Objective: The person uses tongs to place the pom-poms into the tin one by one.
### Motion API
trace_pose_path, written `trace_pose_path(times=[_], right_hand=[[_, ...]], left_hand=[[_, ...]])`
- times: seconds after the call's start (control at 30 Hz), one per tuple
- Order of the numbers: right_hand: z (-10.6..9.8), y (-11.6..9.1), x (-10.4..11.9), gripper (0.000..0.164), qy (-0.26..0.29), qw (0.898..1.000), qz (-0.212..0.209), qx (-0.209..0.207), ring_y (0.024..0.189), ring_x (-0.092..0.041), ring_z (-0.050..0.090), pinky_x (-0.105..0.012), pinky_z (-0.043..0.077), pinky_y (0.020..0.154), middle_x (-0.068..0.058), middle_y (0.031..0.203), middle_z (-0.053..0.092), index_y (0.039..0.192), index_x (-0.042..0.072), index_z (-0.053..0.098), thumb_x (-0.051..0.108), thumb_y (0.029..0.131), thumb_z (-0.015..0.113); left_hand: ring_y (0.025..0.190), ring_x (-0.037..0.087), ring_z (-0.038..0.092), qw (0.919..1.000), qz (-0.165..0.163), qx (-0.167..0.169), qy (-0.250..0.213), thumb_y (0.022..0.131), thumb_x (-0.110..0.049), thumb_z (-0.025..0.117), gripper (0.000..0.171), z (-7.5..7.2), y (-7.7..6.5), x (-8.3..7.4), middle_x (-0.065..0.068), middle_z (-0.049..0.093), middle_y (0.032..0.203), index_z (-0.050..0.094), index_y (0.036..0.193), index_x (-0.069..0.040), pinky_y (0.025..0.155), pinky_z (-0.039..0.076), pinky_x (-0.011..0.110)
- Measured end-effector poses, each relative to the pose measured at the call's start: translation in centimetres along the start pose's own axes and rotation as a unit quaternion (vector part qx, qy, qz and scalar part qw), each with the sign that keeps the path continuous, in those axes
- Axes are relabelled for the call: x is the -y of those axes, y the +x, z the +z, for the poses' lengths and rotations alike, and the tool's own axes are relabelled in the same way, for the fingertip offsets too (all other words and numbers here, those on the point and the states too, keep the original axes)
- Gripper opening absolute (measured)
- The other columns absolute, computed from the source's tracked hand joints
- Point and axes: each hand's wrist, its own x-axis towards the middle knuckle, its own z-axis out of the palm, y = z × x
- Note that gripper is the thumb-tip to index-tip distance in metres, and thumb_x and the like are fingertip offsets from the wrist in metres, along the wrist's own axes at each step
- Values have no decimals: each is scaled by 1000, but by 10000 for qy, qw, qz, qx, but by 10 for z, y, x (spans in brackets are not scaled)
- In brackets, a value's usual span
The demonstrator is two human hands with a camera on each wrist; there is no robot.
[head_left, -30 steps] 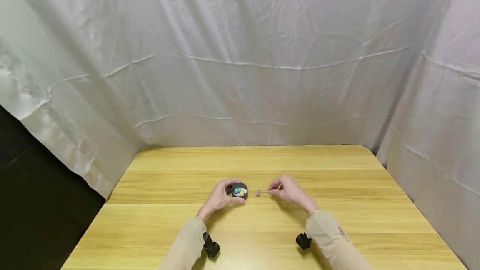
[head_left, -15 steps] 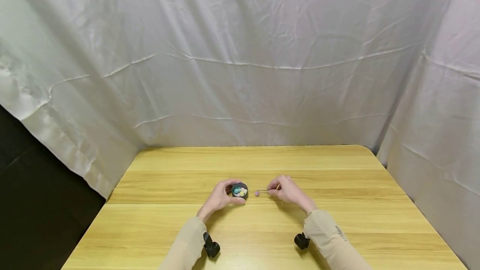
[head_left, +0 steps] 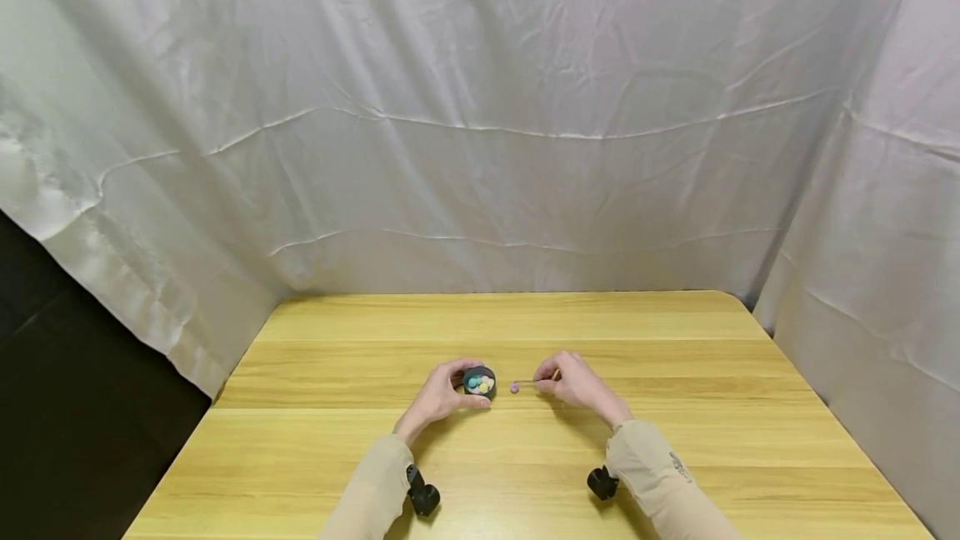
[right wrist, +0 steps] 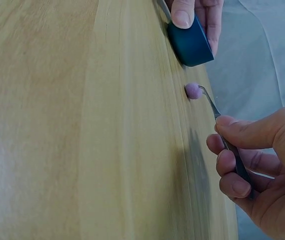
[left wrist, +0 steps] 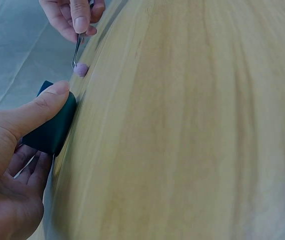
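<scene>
My left hand grips a small dark teal cup by its side, thumb on the near wall and fingers behind. Inside the cup lie several small balls in teal, yellow, pink and white. With thumb and fingers my right hand pinches a pair of dark metal tweezers. Their bent tips meet the top of a fuzzy purple pom-pom, which sits at the tabletop a short way right of the cup. In the left wrist view the tweezer tips also reach the pom-pom.
A wood-grain table spreads under both hands. Pale curtains hang behind it and along the sides, and a black panel stands at the left. Each wrist carries a black camera, one on the left and one on the right.
My right hand and the tweezers have shifted slightly left, and the purple pom-pom sits a touch nearer the cup. My left hand and the cup have stayed put.
</scene>
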Motion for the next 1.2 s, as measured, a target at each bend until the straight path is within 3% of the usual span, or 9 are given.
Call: trace_pose_path(times=[1.2], right_hand=[[-4,2,4,11,90,9998,46,-149,68,-12,60,-20,47,57,-5,83,72,91,3,78,4,92,67]], left_hand=[[117,42,64,10000,2,23,-40,79,-2,84,60,0,-1,0,25,65,128,59,133,5,102,52,55]])
